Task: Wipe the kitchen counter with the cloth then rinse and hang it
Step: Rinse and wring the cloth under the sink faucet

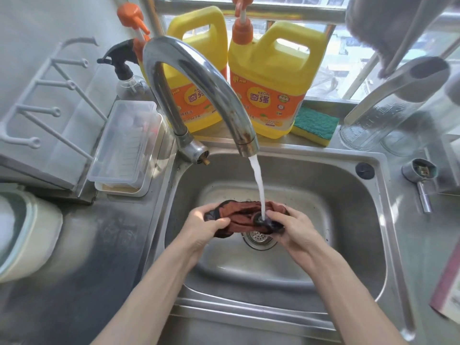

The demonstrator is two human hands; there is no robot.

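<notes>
Cloth (242,216) in sink (348,185), under faucet (199,78)

wet brown cloth (242,216) bunched over the sink (348,220) drain, under running water.

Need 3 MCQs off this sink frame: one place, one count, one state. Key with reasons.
1. Where is the sponge?
A on the wall rack
B in the clear box
C on the ledge, right of the jugs

2. How many yellow jugs?
A one
B two
C three

3. The tap is:
A running onto the cloth
B off
C running beside the cloth

Key:
1 C: it lies on the ledge beside the right jug.
2 B: two stand behind the tap.
3 A: the stream lands on the cloth, which the left hand and right hand grip.
</notes>
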